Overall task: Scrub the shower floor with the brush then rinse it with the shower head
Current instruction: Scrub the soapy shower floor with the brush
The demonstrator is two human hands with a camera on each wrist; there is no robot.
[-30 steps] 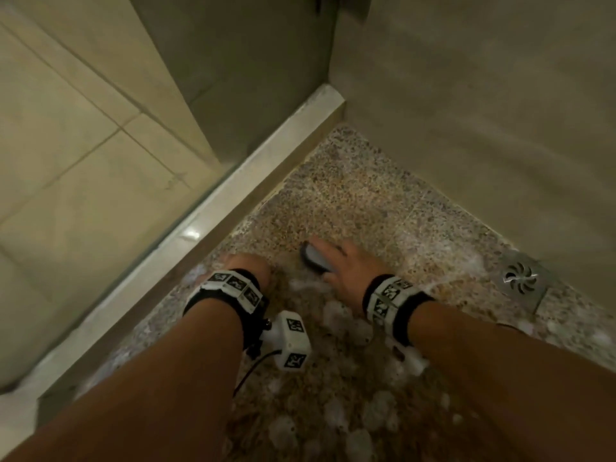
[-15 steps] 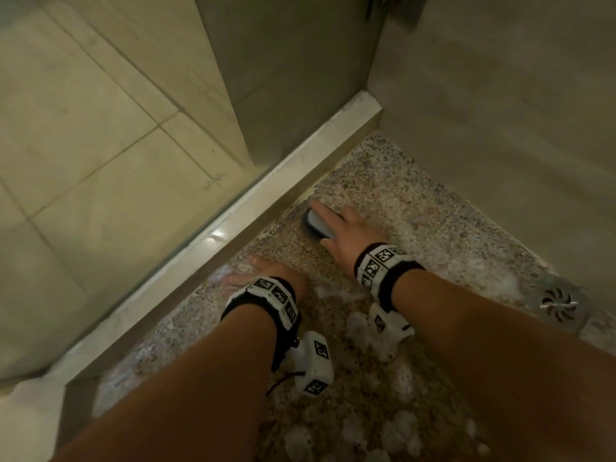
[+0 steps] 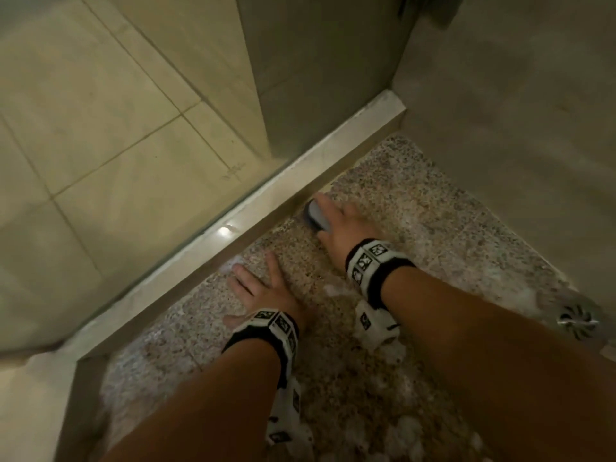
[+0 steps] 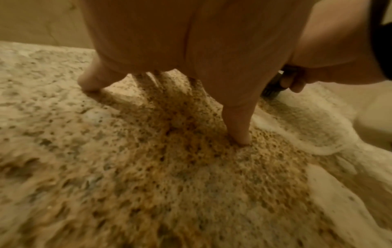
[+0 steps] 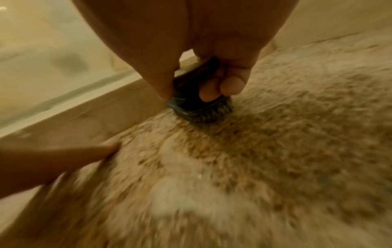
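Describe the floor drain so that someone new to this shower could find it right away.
Start at the speckled shower floor and follow the right-hand wall toward the near side. The drain sits there at the floor's edge, right of the right forearm: a square metal plate with a round slotted grate, the only metal fitting among the foam.

2 hands (image 3: 263,288), 1 brush (image 3: 315,216), 1 floor drain (image 3: 576,320), 2 wristbands (image 3: 373,261).

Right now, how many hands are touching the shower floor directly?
1. The left hand rests flat on the speckled shower floor beside the curb. The right hand grips the brush farther along the curb, its bristles on the floor.
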